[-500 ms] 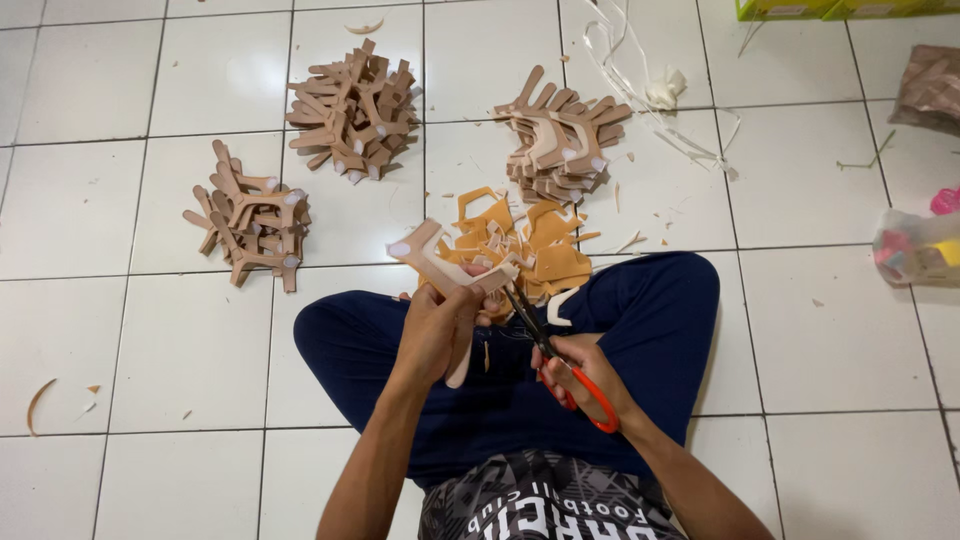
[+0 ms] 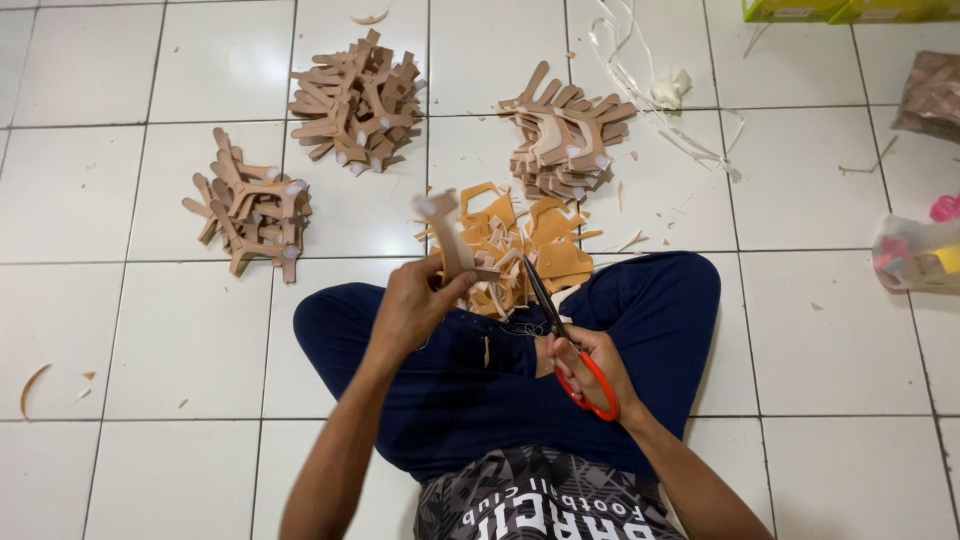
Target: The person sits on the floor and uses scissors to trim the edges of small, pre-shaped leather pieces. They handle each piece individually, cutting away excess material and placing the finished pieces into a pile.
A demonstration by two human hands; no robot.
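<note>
Head view: I note the left hand [image 2: 415, 305] has lifted its tan cut piece [image 2: 447, 238] slightly higher, grip closed on it, while the right hand [image 2: 585, 365] keeps fingers through orange-handled scissors [image 2: 560, 335], blades beside the piece above the lap.

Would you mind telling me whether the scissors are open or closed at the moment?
Closed, as far as shows: the scissors in the right hand present one dark blade line, pointing up toward the tan piece in the left hand.
</note>
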